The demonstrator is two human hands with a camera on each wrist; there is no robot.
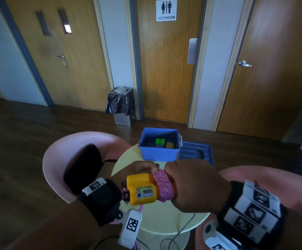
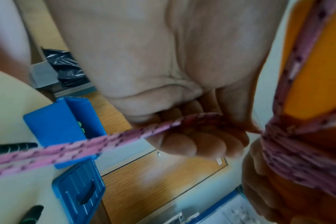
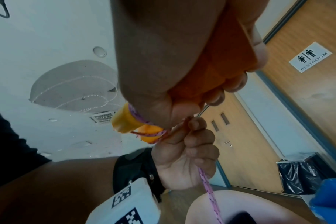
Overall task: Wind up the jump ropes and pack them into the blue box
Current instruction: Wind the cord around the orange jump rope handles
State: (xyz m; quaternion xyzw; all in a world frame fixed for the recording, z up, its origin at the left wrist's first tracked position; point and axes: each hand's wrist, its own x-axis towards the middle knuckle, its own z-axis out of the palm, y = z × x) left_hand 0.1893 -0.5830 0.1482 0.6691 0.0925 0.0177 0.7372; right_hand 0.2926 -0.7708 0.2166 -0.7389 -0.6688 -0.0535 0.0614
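Head view. Right hand (image 1: 191,184): clenched round the orange handles (image 1: 141,189), knuckles up, holding the pair side by side over the table (image 1: 164,219) so they serve as a spool. Pink rope (image 1: 162,185): tight coils around the handles just beside the right hand; a tail hangs below the left wrist. Left hand (image 1: 141,168): behind the handles, fingers curled; what they hold cannot be told from here. Blue box (image 1: 158,147): open, at the table's far edge, well apart from the hands; green and yellow items already inside. Lid (image 1: 196,153): flat, just beside the box on the right, presumably kept off for packing. Pink chairs either side; bin against the wall

Left wrist view. Left hand fingers (image 2: 190,145): folded over the rope, which runs taut from them to the coils, likely to keep the wraps snug. Box and lid lie below

Right wrist view. Right hand fingers (image 3: 217,97): wrapped fully about the handles. Left hand pinches the rope close to the coils; slack trails downward past a chair

Judgement: winding well advanced, loose tail remaining; this rope not yet in the box
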